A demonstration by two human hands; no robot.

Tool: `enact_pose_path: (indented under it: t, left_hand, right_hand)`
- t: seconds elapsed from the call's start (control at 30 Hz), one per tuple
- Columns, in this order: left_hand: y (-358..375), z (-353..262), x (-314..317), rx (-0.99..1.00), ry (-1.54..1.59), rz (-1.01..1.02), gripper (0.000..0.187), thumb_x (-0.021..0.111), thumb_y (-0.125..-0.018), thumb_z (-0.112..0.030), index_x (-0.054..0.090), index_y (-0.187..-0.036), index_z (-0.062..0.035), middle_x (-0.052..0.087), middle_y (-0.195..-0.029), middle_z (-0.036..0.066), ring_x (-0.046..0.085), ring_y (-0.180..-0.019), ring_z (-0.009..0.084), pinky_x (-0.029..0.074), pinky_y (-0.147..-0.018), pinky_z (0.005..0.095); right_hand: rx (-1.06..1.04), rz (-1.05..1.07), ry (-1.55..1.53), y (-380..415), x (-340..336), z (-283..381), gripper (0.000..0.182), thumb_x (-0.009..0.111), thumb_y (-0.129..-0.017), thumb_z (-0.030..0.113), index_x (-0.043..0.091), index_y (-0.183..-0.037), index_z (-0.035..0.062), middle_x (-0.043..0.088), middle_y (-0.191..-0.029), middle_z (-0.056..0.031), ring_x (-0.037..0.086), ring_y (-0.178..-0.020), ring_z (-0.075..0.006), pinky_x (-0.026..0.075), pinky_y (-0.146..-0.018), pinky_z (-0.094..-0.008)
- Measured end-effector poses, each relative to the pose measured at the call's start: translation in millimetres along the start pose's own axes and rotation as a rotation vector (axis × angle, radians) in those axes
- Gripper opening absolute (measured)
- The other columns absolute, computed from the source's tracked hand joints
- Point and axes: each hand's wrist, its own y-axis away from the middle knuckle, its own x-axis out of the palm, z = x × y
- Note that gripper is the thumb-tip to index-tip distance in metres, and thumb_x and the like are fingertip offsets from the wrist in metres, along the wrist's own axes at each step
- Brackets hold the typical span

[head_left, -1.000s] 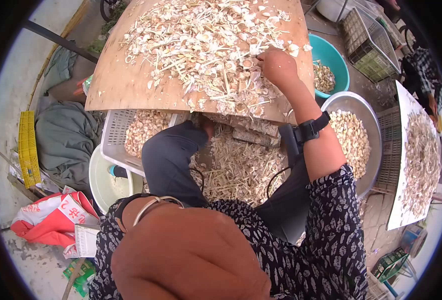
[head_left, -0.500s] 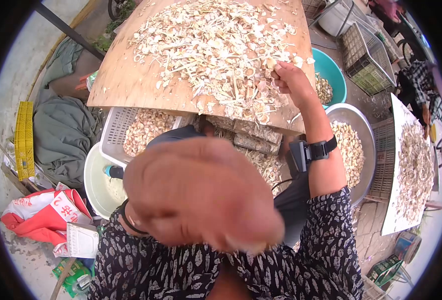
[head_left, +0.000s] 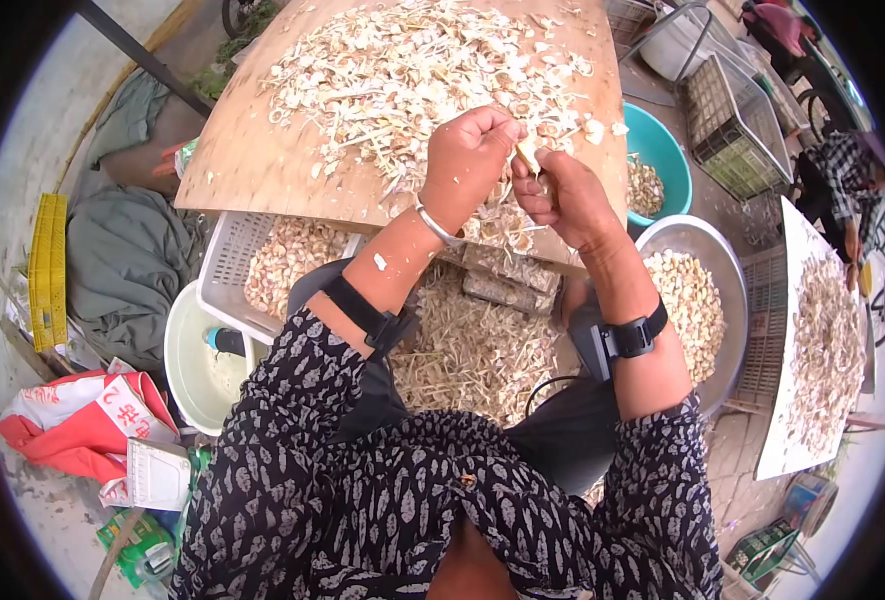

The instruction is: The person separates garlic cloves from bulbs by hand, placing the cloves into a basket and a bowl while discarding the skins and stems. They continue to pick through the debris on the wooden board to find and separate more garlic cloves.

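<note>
A pale garlic clove (head_left: pixel 528 157) is held above the front edge of the board, between my two hands. My right hand (head_left: pixel 571 200) grips it from the right with thumb and curled fingers. My left hand (head_left: pixel 471 165) is closed too, its fingertips pinched at the clove's upper end. Behind them a heap of dry garlic skins and stalks (head_left: pixel 413 80) covers much of the wooden board (head_left: pixel 233 165). A metal bowl of garlic cloves (head_left: pixel 731 290) stands right of my right forearm. Left of my left forearm, a white basket (head_left: pixel 225 260) holds unpeeled cloves.
A teal basin (head_left: pixel 675 150) with some cloves sits beside the board. Skins and stalks (head_left: pixel 483 350) pile up between my knees. A pale green tub (head_left: pixel 188 370) stands at left. On the right, a co-worker (head_left: pixel 843 180) reaches over a white board (head_left: pixel 778 440) covered in skins.
My left hand, blurred close to the camera before, has moved forward and down to the clove. My right hand has come slightly left and nearer with the clove in it.
</note>
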Motion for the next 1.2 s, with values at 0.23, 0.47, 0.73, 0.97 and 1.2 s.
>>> enact_pose_path:
  t: [0.23,0.47,0.73,0.97,1.2]
  left_hand:
    - [111.1,3.3,-21.2,-0.606,0.017,0.199,0.032,0.058,-0.093,-0.028,0.063,-0.106,0.0009,0.047,-0.059,-0.004,0.04,-0.05,0.0024,0.03,-0.043,0.0185]
    - [34.6,22.0,-50.1,-0.004,-0.748,0.059,0.015,0.062,-0.083,-0.017,0.066,-0.091,-0.0061,0.059,-0.062,0.004,0.054,-0.053,0.0143,0.043,-0.053,0.0298]
    - [-63.7,78.1,-121.2,0.394,-1.273,0.079,0.02,0.062,-0.081,-0.02,0.065,-0.098,-0.0097,0.061,-0.068,0.008,0.058,-0.06,0.0221,0.045,-0.057,0.0335]
    - [-48.0,35.5,-104.6,0.126,-0.684,-0.189,0.023,0.066,-0.083,-0.019,0.066,-0.102,-0.0067,0.054,-0.061,-0.001,0.048,-0.056,0.007,0.042,-0.054,0.0262]
    - [-18.9,21.2,-56.8,-0.481,0.083,-0.008,0.036,0.058,-0.091,-0.037,0.061,-0.093,-0.0017,0.055,-0.068,-0.001,0.046,-0.055,0.0061,0.037,-0.049,0.0208]
  right_hand:
    - [-0.841,-0.314,0.114,13.6,77.1,22.1,0.024,0.041,-0.09,0.021,0.057,-0.089,0.0022,0.051,-0.071,-0.0008,0.044,-0.061,-0.0082,0.033,-0.052,-0.0209]
    - [-0.31,-0.463,1.007,-79.2,11.4,0.0,0.02,0.058,-0.084,0.024,0.07,-0.09,0.0093,0.066,-0.072,-0.0109,0.062,-0.066,-0.0246,0.048,-0.066,-0.0327]
    - [-0.317,-0.558,1.634,-108.1,-39.5,-11.5,0.016,0.064,-0.074,0.016,0.071,-0.089,0.0115,0.066,-0.087,-0.0131,0.064,-0.08,-0.029,0.05,-0.074,-0.0373]
    - [-0.354,-0.431,1.863,-100.3,-19.2,-22.2,0.02,0.063,-0.076,0.024,0.067,-0.089,0.0092,0.063,-0.091,-0.0142,0.062,-0.087,-0.0309,0.049,-0.074,-0.0401]
    - [-0.54,-0.512,1.323,-73.5,-2.0,-11.5,0.019,0.064,-0.078,0.017,0.064,-0.093,0.0067,0.063,-0.086,-0.0123,0.061,-0.082,-0.0311,0.049,-0.068,-0.0402]
